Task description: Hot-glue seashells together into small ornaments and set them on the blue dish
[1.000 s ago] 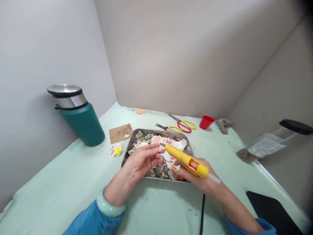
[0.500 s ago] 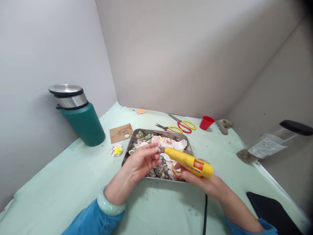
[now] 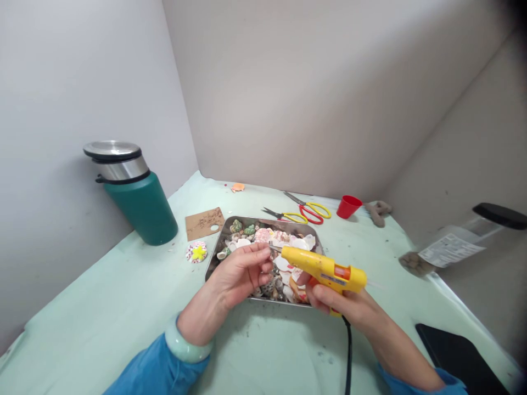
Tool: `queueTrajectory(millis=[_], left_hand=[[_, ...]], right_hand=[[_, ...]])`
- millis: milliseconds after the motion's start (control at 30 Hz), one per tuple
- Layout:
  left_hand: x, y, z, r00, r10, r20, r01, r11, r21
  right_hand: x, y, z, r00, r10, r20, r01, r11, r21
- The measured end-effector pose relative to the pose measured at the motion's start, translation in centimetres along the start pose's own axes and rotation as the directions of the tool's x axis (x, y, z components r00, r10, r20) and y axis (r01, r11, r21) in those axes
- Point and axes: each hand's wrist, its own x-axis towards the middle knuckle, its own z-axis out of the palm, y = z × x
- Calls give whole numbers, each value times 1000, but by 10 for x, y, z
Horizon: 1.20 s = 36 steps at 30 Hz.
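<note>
My right hand (image 3: 337, 299) is wrapped round the grip of a yellow hot glue gun (image 3: 317, 263), its black cord hanging down to the table. The metal nozzle points left, at the fingertips of my left hand (image 3: 242, 271). Those fingers are pinched together around something small and pale that I cannot make out. Both hands are above a metal tray (image 3: 211, 267) holding many seashells (image 3: 284, 263), white, pink, green and speckled. Hands and glue gun hide part of the shells.
A teal bottle (image 3: 140, 208) stands at the left, near a brown card (image 3: 201, 225) and a round flower piece (image 3: 196, 252). Behind the tray are scissors (image 3: 296, 211); rightward, a red cup (image 3: 348, 207), a clear jar (image 3: 448, 247) and a dark flat object (image 3: 457, 351).
The glue gun has shifted slightly right and turned closer to level, showing more of its grip and cord. My left hand stays nearly still.
</note>
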Motion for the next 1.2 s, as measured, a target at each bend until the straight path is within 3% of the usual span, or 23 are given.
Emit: queueTrajectory(millis=[233,433,867,1200], left_hand=[[-1,1,1,999,11,37,-11,1000,-3],[-4,-1,0,992,-34,119,29,999,41],[-2,-2,-1,997,4,74,-3,1000,-20],[-3,-3,0,993,-40,111,34,998,58]], right_hand=[[1,3,-2,999,-8,40,7,1000,18],[1,2,-1,1000,-2,4,1,999,43],[-1,3,-3,999,11,46,-12,1000,18],[1,1,-1,999,5,-37,-4,1000,18]])
